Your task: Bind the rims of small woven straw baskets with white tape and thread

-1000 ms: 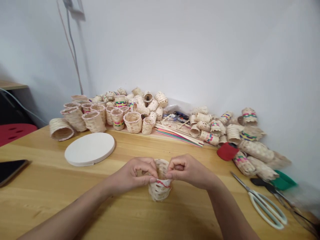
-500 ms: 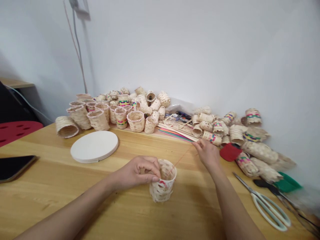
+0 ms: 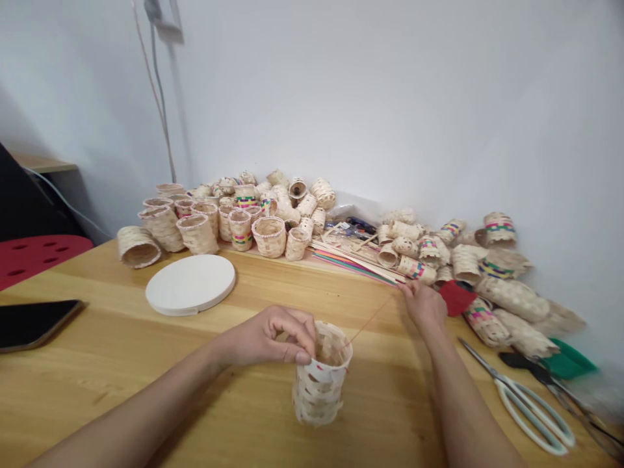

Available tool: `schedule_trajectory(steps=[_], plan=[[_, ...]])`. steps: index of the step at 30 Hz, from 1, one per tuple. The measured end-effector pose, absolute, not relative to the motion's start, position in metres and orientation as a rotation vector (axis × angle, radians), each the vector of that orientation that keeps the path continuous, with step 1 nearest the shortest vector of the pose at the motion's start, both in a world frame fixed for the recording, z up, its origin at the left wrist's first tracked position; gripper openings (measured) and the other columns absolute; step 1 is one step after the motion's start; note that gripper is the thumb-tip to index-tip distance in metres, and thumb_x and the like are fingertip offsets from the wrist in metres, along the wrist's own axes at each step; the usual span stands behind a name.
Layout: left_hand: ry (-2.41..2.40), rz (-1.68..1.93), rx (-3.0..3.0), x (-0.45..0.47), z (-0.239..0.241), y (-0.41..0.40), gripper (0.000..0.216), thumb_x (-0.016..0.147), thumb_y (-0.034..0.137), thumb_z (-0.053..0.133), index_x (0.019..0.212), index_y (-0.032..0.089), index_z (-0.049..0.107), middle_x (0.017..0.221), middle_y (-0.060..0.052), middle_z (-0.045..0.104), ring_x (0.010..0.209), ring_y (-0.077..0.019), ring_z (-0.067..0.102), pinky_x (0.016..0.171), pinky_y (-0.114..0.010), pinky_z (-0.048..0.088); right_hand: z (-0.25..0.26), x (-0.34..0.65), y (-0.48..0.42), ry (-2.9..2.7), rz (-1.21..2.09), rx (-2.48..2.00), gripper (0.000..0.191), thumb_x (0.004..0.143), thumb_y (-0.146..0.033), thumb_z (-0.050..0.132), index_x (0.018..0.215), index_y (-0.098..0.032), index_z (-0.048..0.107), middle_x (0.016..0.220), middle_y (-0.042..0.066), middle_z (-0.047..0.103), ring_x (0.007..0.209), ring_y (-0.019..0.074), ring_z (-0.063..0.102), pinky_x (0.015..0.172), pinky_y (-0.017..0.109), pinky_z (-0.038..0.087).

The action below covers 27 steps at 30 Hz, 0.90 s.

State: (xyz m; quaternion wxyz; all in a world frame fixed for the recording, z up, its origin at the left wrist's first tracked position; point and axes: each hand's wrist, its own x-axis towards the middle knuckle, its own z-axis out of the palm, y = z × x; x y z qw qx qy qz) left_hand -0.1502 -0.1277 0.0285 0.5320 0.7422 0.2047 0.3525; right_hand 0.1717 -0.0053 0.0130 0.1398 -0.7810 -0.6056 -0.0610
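Observation:
A small woven basket (image 3: pixel 319 393) stands before me, slightly tilted, its open mouth upward. My left hand (image 3: pixel 279 338) pinches the near left part of its rim between thumb and fingers. Small red stitches show along the rim. A thin red thread (image 3: pixel 373 317) runs taut from the basket's far right rim up to my right hand (image 3: pixel 423 304). The fingers of that hand are closed on the thread, off to the right and farther from me. Whether a needle is at its end is too small to tell.
Several finished baskets (image 3: pixel 194 234) crowd the table's back left, others (image 3: pixel 453 260) the back right. A white disc (image 3: pixel 191 285) lies left of centre, a phone (image 3: pixel 36 325) farther left. Coloured strips (image 3: pixel 355 265) lie at the back. Scissors with pale handles (image 3: pixel 531 413) rest at right.
My right hand has moved right, drawing the red thread out; the red loop at the near rim has shrunk. My left hand still grips the basket, which now tilts slightly.

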Motion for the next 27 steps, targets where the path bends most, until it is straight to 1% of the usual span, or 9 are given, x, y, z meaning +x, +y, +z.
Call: schedule_trajectory(steps=[5, 10, 15, 27], plan=[[0.424, 0.836, 1.723, -0.1513, 0.0250, -0.1247, 0.022, 0.080, 0.036, 0.068, 0.080, 0.014, 0.075, 0.073, -0.004, 0.059, 0.066, -0.0118, 0.051, 0.062, -0.024, 0.039, 0.0114, 0.1721, -0.0041, -1.712, -0.184, -2.304, 0.035, 0.093, -0.044, 0.043, 0.087, -0.019, 0.068, 0.085, 0.012, 0.071, 0.078, 0.0255, 0.066, 0.057, 0.028, 0.036], [0.406, 0.821, 1.698, -0.1521, 0.0234, -0.1228, 0.019, 0.080, 0.033, 0.069, 0.082, 0.015, 0.076, 0.075, -0.005, 0.060, 0.069, -0.0126, 0.052, 0.064, -0.024, 0.039, 0.0097, 0.1719, -0.0042, -1.705, -0.179, -2.311, 0.034, 0.093, -0.043, 0.043, 0.089, -0.020, 0.068, 0.085, 0.012, 0.071, 0.078, 0.0247, 0.065, 0.059, 0.028, 0.039], [0.407, 0.812, 1.679, -0.1514, 0.0247, -0.1239, 0.018, 0.080, 0.032, 0.069, 0.081, 0.015, 0.076, 0.075, -0.005, 0.060, 0.068, -0.0128, 0.052, 0.064, -0.025, 0.040, 0.0086, 0.1727, -0.0032, -1.690, -0.180, -2.310, 0.037, 0.092, -0.045, 0.043, 0.088, -0.019, 0.069, 0.085, 0.013, 0.071, 0.079, 0.0261, 0.065, 0.058, 0.029, 0.039], [0.381, 0.775, 1.688, -0.1510, 0.0260, -0.1254, 0.019, 0.079, 0.035, 0.069, 0.081, 0.017, 0.076, 0.075, -0.006, 0.060, 0.069, -0.0137, 0.052, 0.067, -0.026, 0.042, 0.0084, 0.1700, -0.0044, -1.636, -0.179, -2.262, 0.034, 0.091, -0.040, 0.045, 0.091, -0.018, 0.070, 0.085, 0.016, 0.071, 0.078, 0.0273, 0.066, 0.059, 0.031, 0.040]])
